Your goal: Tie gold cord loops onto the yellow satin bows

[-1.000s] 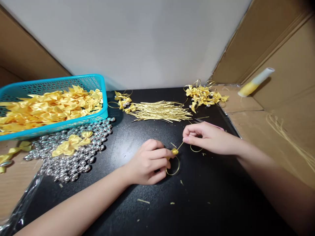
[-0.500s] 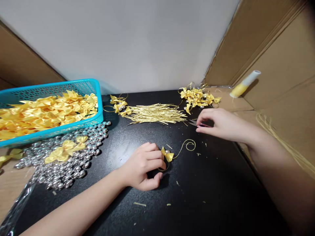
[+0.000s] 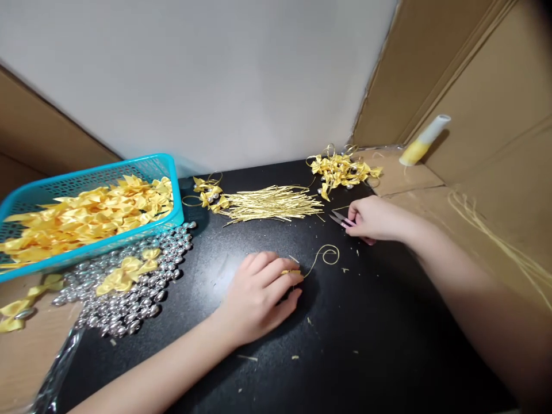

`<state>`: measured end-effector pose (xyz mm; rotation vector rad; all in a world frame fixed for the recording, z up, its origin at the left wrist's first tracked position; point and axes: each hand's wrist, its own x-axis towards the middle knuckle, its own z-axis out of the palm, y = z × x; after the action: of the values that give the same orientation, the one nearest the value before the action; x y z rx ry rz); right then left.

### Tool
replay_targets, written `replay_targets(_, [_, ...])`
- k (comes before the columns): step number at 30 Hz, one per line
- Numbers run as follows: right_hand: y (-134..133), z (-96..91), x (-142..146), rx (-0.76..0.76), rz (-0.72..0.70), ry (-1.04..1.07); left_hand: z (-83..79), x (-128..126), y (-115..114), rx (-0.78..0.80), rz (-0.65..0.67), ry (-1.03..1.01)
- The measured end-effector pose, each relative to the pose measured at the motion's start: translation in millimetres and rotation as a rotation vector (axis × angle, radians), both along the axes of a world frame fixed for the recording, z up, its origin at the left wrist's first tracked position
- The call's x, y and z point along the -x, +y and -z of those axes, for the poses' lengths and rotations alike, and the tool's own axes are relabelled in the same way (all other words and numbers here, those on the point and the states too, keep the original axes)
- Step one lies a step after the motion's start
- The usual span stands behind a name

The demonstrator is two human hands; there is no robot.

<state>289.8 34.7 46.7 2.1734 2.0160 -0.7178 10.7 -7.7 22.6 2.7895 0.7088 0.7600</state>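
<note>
My left hand [image 3: 261,290] rests on the black tabletop [image 3: 345,345], its fingers pinched on a small yellow ribbon bow [image 3: 290,272]. A gold cord [image 3: 322,256] trails from the bow to the right and curls on the table. My right hand [image 3: 374,219] lies further right and back, its fingers closed round small thread snips with pink handles [image 3: 341,218]; the blades point left.
A turquoise basket [image 3: 129,230] full of yellow bows stands at the left. Silver beads [image 3: 129,299] lie heaped before it. Cut gold cords [image 3: 269,204] lie at the back centre, finished bows [image 3: 340,169] at back right. Cardboard walls and a yellow spool [image 3: 420,144] stand to the right.
My right hand let go of the gold cord, moved back to the right and took hold of the snips. My left hand closed over the bow, and the cord's end now curls on the table.
</note>
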Motion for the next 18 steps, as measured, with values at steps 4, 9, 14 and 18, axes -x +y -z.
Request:
replay_targets(4, [1, 2.8, -2, -0.075, 0.036, 0.061, -4.5, -17, -1, 0.066, -0.071, 0.259])
replay_targets(9, [-3, -3.0, -2, -0.114, 0.015, 0.277, -0.6, -13, 3, 0.201, -0.089, 0.346])
replay_targets(14, [-47, -1.7, 40, 0.214, 0.263, 1.087, 11.8, 1, 1, 0.265, -0.114, 0.176])
replay_targets(18, [-94, 7.4, 79, 0.745, 0.647, 1.37, 19.3, 6, 1, 0.258, -0.117, 0.062])
